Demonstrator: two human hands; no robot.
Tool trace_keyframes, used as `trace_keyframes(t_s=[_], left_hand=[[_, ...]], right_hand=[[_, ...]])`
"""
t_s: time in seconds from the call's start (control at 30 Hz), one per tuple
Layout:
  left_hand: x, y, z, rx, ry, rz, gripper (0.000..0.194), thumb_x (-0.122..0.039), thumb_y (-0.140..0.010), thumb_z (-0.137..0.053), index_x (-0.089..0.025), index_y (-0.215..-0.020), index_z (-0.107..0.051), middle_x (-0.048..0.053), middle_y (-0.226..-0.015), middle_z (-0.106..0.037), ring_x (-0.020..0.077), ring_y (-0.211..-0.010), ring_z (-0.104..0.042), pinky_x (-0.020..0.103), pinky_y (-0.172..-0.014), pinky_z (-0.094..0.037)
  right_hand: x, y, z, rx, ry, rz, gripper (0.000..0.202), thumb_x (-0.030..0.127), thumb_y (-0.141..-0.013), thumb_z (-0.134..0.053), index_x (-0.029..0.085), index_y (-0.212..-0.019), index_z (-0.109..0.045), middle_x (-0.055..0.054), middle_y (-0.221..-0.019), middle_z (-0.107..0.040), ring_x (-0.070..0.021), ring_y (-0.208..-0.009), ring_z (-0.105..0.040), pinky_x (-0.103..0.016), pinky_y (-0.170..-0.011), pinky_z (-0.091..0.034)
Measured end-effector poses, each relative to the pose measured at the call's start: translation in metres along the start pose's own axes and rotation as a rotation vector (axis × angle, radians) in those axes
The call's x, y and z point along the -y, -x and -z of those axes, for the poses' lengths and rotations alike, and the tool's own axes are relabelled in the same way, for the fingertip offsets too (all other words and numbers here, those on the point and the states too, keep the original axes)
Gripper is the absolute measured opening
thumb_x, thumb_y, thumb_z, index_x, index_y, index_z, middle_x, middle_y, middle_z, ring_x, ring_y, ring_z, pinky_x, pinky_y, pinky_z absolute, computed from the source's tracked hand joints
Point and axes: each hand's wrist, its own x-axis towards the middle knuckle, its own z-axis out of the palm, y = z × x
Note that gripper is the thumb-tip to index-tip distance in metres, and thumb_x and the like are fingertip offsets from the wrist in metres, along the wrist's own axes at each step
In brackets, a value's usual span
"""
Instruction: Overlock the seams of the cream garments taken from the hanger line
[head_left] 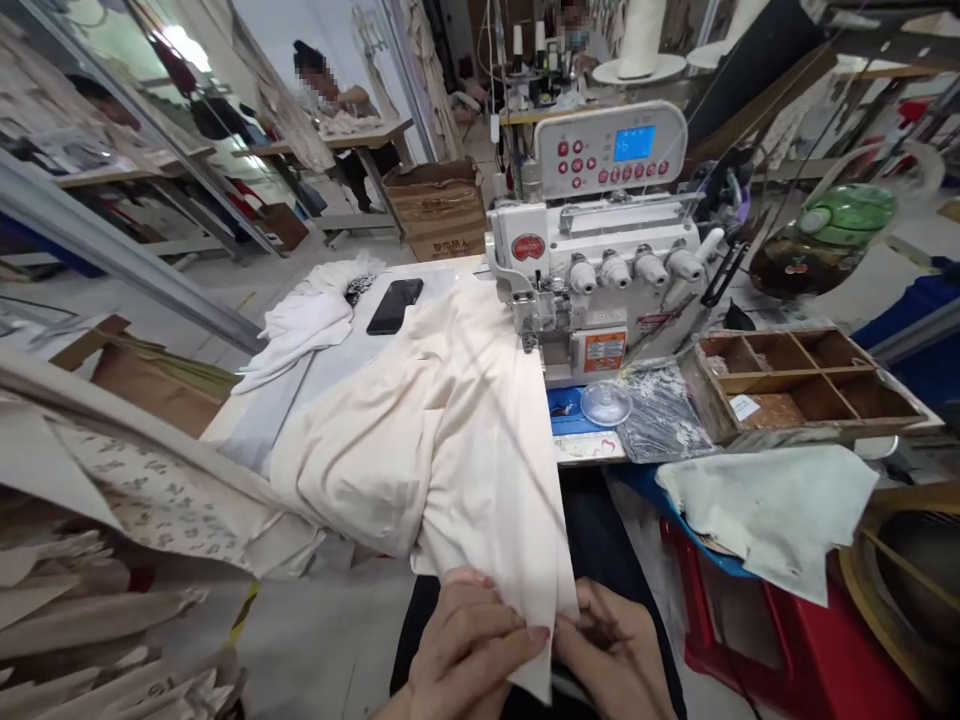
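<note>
A large cream fabric [480,440] lies over the table's left part and hangs down past its front edge. Its right edge runs from beside the white sewing machine [615,270] down to my hands. My left hand [469,640] is closed on the lower end of the fabric, fingers bent over it. Close on its right, my right hand [611,650] pinches the fabric's edge between thumb and fingers. Both hands are above my lap, in front of the table. A corner of the cloth hangs below my left fingertips.
A black phone [395,306] and a white cloth pile [307,315] lie on the table's left. Right of the machine is a wooden compartment box [810,385]. A red stool [810,640] stands at the lower right. Other people sit at tables behind.
</note>
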Motion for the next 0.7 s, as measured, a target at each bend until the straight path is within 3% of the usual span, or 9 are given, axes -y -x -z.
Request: trace_keyframes(t_s=[0.13,0.3,0.43,0.5,0.57,0.63,0.67,0.7], left_hand=[[-0.008,-0.006,0.003,0.097,-0.002,0.015,0.018,-0.016,-0.098,-0.058,-0.024,-0.102,-0.073,-0.001,-0.070,-0.068,0.0133,-0.064,-0.061,0.032,-0.072,-0.055],[-0.012,0.005,0.005,0.097,0.011,0.002,0.022,-0.009,-0.094,-0.061,-0.022,-0.105,-0.075,0.000,-0.075,-0.070,0.0135,-0.068,-0.059,0.032,-0.073,-0.048],[-0.018,0.003,0.008,0.235,-0.047,-0.055,0.026,-0.009,-0.096,-0.056,-0.022,-0.107,-0.075,0.000,-0.078,-0.074,0.0141,-0.073,-0.058,0.034,-0.081,-0.046],[-0.018,-0.002,0.009,0.298,-0.032,-0.058,0.032,-0.008,-0.095,-0.051,-0.023,-0.112,-0.074,0.001,-0.080,-0.075,0.0155,-0.074,-0.061,0.035,-0.080,-0.047],[-0.008,-0.011,0.012,0.431,0.116,-0.028,0.030,-0.012,-0.096,-0.052,-0.024,-0.112,-0.074,0.002,-0.079,-0.075,0.0163,-0.072,-0.064,0.036,-0.075,-0.049],[0.015,-0.023,0.016,0.539,0.322,0.067,0.021,-0.022,-0.098,-0.056,-0.025,-0.106,-0.076,0.002,-0.075,-0.075,0.0165,-0.068,-0.067,0.034,-0.070,-0.054],[0.033,-0.031,0.018,0.486,0.343,0.158,0.018,-0.026,-0.098,-0.059,-0.026,-0.104,-0.076,0.002,-0.077,-0.076,0.0171,-0.069,-0.069,0.033,-0.070,-0.056],[0.053,-0.038,0.020,0.361,0.281,0.268,0.016,-0.030,-0.097,-0.062,-0.025,-0.106,-0.075,0.004,-0.083,-0.077,0.0187,-0.075,-0.072,0.032,-0.072,-0.058]], right_hand=[[-0.008,0.007,-0.003,-0.043,-0.072,-0.066,0.039,0.055,-0.076,-0.085,0.016,-0.079,-0.083,0.000,-0.059,-0.061,-0.0123,-0.056,-0.049,-0.022,-0.055,-0.043],[-0.005,0.015,-0.006,-0.019,-0.220,-0.109,0.039,0.055,-0.080,-0.084,0.016,-0.083,-0.083,0.002,-0.061,-0.058,-0.0092,-0.059,-0.045,-0.019,-0.056,-0.036],[-0.002,0.014,-0.009,-0.011,-0.374,-0.170,0.054,0.069,-0.083,-0.073,0.016,-0.077,-0.079,0.001,-0.063,-0.056,-0.0106,-0.057,-0.041,-0.023,-0.054,-0.037],[-0.002,0.010,-0.009,-0.010,-0.336,-0.169,0.059,0.073,-0.080,-0.072,0.015,-0.072,-0.076,0.001,-0.063,-0.054,-0.0109,-0.058,-0.040,-0.024,-0.055,-0.036],[-0.004,0.004,-0.006,0.010,-0.227,-0.163,0.060,0.074,-0.073,-0.078,0.014,-0.065,-0.072,0.002,-0.060,-0.051,-0.0098,-0.058,-0.036,-0.024,-0.055,-0.032],[-0.006,-0.002,-0.001,0.074,-0.101,-0.201,0.060,0.072,-0.065,-0.083,0.015,-0.056,-0.069,0.003,-0.055,-0.047,-0.0094,-0.054,-0.037,-0.025,-0.053,-0.030],[-0.006,-0.005,0.003,0.112,-0.037,-0.231,0.060,0.072,-0.063,-0.084,0.016,-0.052,-0.066,0.003,-0.051,-0.046,-0.0101,-0.051,-0.039,-0.026,-0.052,-0.031],[-0.005,-0.008,0.006,0.148,0.029,-0.248,0.059,0.072,-0.063,-0.084,0.018,-0.049,-0.064,0.003,-0.049,-0.047,-0.0114,-0.048,-0.044,-0.027,-0.050,-0.033]])
